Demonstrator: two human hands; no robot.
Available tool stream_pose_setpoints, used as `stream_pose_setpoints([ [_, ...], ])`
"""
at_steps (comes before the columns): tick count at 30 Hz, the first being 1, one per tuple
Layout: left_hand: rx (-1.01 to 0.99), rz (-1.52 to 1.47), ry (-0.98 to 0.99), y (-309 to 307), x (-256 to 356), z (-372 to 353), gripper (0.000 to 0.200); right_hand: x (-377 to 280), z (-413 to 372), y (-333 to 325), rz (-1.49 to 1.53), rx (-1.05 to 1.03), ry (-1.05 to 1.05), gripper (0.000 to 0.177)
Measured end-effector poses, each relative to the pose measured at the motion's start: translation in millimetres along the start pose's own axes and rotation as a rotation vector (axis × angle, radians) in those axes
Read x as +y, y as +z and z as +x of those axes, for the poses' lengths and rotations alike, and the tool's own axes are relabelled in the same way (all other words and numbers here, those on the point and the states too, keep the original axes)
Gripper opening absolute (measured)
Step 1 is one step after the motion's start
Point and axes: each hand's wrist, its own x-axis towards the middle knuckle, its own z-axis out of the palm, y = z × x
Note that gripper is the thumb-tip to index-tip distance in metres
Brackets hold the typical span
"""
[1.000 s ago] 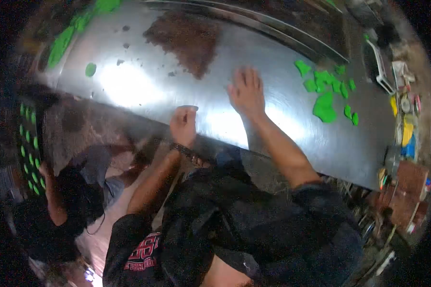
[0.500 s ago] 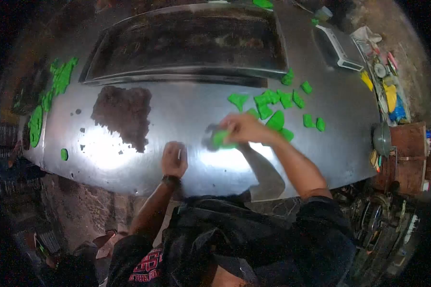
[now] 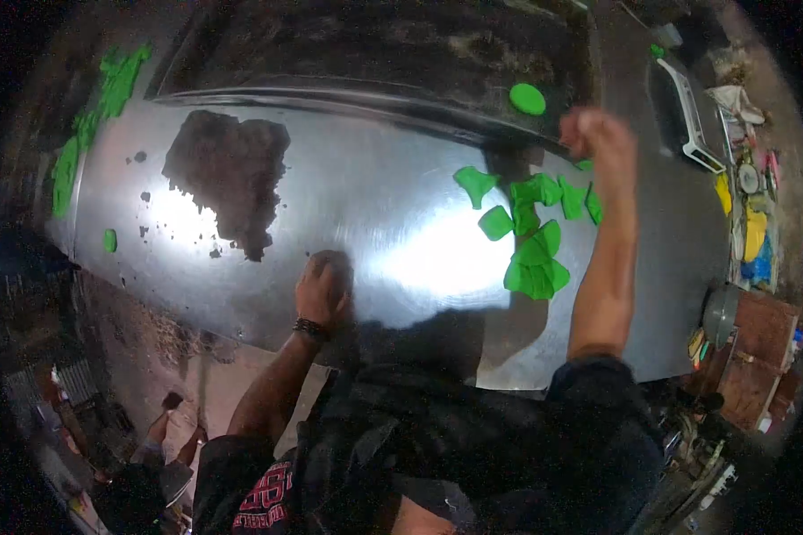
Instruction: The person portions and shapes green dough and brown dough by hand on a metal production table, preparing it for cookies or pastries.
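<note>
My right hand (image 3: 602, 138) is raised over the far right part of the metal table (image 3: 375, 169), blurred, with its fingers curled in. To its left, a flat round green disc (image 3: 526, 98) shows against the dark recessed panel (image 3: 348, 62). Below that hand lies a cluster of flat green dough-like pieces (image 3: 535, 267), some overlapping; my right forearm hides part of this area. My left hand (image 3: 324, 285) rests near the table's front edge with bent fingers, and whatever is under them is hidden.
Left of centre spreads a dark ragged patch (image 3: 227, 169). More green material (image 3: 111, 85) lies along the left side, beside a small green piece (image 3: 110, 239). A white-edged frame (image 3: 687, 116), yellow items (image 3: 755, 234) and a metal bowl (image 3: 721, 308) stand at the right. Another person (image 3: 143, 481) is at lower left.
My right hand has moved from the table's middle to the far right. The green piece it held is gone from it, and a green disc now shows over the panel. The view has tilted.
</note>
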Motion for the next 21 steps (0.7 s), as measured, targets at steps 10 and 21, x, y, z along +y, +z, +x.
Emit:
stream_pose_setpoints([
  [10, 0.124, -0.425, -0.114, -3.5, 9.8, 0.9, 0.013, 27.2, -120.5, 106.3, -0.823, -0.243, 0.182, 0.032],
  [21, 0.515, -0.986, -0.397, -86.6, -14.0, -67.4, 0.049, -44.5, -239.3, 358.7, 0.367, -0.382, 0.169, 0.031],
])
